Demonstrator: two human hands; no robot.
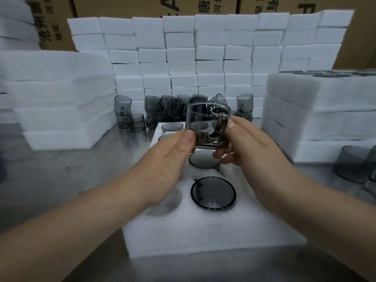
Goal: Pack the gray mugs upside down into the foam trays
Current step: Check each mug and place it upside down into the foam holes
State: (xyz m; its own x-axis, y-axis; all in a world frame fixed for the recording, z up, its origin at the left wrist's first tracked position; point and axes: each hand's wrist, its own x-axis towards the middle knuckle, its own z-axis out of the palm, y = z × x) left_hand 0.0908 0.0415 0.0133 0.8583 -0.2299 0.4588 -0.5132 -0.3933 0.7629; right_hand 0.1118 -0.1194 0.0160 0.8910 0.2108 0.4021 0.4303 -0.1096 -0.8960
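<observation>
Tray (203,231) at the table's (61,176) near edge holds upside-down mugs (213,192). Above it, left hand (168,159) and right hand (250,147) grip 1 mug (203,127), fingers curled round it.

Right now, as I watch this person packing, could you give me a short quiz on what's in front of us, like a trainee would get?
1. True or false: only one hand holds the gray glass mug.
2. Where does the cluster of unpacked mugs stand? A) in a sink B) on the metal table, behind the foam tray C) in a basket
3. Fill in: the held mug's handle faces ___ the person.
Key: 1 false, since the left hand and right hand both grip it. 2 B. 3 toward.
</observation>
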